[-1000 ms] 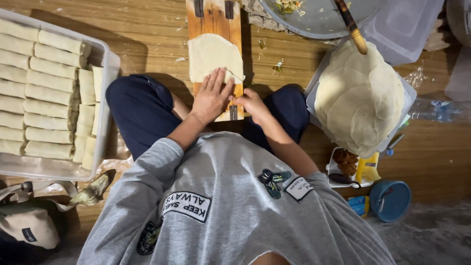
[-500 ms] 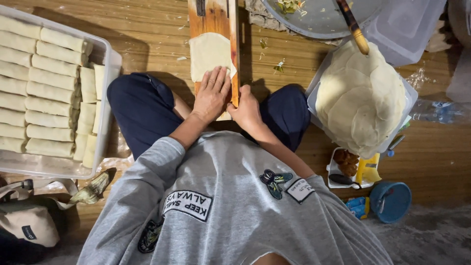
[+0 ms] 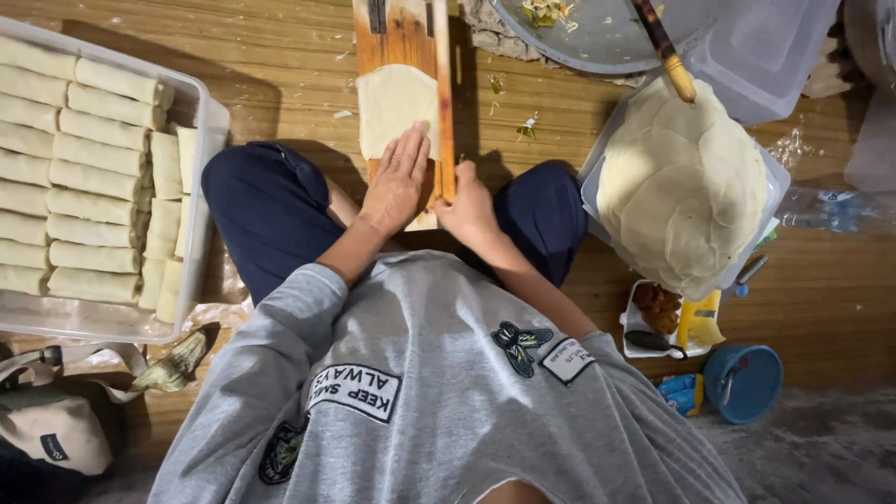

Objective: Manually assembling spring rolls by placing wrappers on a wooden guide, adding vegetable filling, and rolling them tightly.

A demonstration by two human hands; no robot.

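Person sat cross-legged on wooden floor [image 3: 280, 56], head view looking down. Left hand [image 3: 397, 182] lay flat, fingers together and straight, palm pressed on the near end of a pale wrapper sheet [image 3: 392, 107]; no grip, hand spread flat. Wrapper sheet sat on a narrow wooden board [image 3: 401, 37] running away from the person between the knees. Right hand [image 3: 467, 207] was at the board's right edge, just beside the left hand, fingers curled; whether its grip closed on the edge couldn't be told.

Left of the person: clear plastic tray [image 3: 207, 121] packed with rolled spring rolls [image 3: 93, 177] in rows. Right: stack of round wrappers [image 3: 686, 187] on a plastic tray. Above that, a metal bowl [image 3: 597, 42] with a wooden-handled utensil [image 3: 665, 51] resting over its rim. Blue cup [image 3: 742, 383] lower right.
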